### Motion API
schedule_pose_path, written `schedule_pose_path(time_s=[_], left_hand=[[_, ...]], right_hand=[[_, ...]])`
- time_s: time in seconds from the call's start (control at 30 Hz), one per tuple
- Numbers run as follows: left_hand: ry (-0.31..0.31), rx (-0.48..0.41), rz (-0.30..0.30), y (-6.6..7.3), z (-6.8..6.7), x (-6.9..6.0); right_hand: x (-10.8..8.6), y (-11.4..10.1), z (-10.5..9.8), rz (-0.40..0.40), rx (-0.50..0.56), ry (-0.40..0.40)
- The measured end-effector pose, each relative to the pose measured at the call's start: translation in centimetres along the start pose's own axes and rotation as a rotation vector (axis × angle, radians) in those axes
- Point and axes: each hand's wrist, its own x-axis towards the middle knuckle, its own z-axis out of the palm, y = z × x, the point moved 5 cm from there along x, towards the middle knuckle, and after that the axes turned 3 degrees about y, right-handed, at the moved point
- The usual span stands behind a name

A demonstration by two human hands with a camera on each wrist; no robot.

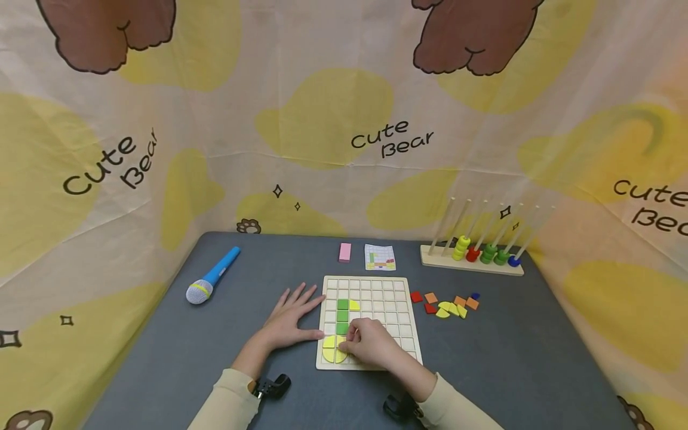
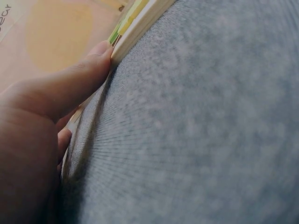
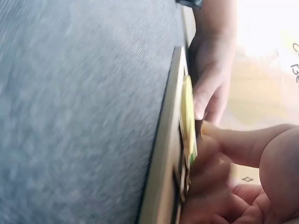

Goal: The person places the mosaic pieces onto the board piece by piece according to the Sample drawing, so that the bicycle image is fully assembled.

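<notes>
A pale wooden grid board (image 1: 384, 310) lies flat on the table. On it stand a column of green square tiles (image 1: 342, 316), a yellow tile (image 1: 355, 305) beside the column's top, and several yellow tiles (image 1: 328, 355), some round-edged, at the lower left. My left hand (image 1: 287, 322) lies with fingers spread along the board's left side, thumb tip (image 2: 100, 49) touching its edge. Over the lower-left yellow tiles, my right hand (image 1: 373, 343) pinches a small thin tile (image 3: 202, 128) between thumb and finger. The fingers mostly hide that tile; its edge looks orange.
Loose red, orange, yellow and blue tiles (image 1: 454, 308) lie right of the board. Behind it are a pink block (image 1: 344, 252) and a pattern card (image 1: 380, 257). A peg abacus (image 1: 473, 263) stands at back right, a toy microphone (image 1: 213, 276) at left.
</notes>
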Motion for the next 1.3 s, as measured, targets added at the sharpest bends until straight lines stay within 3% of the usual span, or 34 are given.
schedule_pose_path(time_s=[0.43, 0.93, 1.3], left_hand=[[0.017, 0.021, 0.019, 0.0, 0.2, 0.1], [0.004, 0.009, -0.002, -0.1, 0.2, 0.0], [0.004, 0.008, -0.003, -0.1, 0.1, 0.1]], right_hand=[[1.3, 0.6, -0.7, -0.029, 0.003, 0.096], [1.4, 2.4, -6.8, 0.053, 0.023, 0.203], [1.2, 5.7, -11.9, 0.113, 0.099, 0.312]])
